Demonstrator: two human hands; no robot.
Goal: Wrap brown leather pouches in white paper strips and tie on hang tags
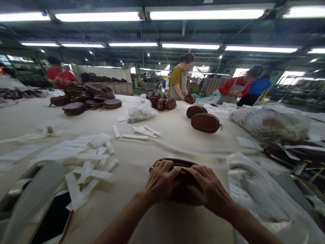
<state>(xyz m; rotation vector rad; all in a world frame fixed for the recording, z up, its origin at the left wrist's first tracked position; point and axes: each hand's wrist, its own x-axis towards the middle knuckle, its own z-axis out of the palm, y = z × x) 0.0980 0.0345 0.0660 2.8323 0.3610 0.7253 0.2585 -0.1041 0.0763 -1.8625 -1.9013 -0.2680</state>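
Note:
A dark brown oval leather bag [181,193] with a gold-toned zipper lies on the pale table right in front of me. My left hand [162,178] grips its left top edge, fingers curled over the rim and thumb beside the zipper. On the right side, my right hand [207,186] holds the bag the same way, its fingers bent over the top. Between the two thumbs a short stretch of the zipper shows. Both hands cover much of the bag's upper part. Beyond it stand two similar brown bags [205,122], one partly behind the other.
White paper strips [92,173] and a dark phone [52,217] lie at left. Plastic sheeting [256,193] spreads at right, below a large filled plastic bag [271,122]. A heap of brown bags [87,96] sits at back left. Several people work around the table's far side.

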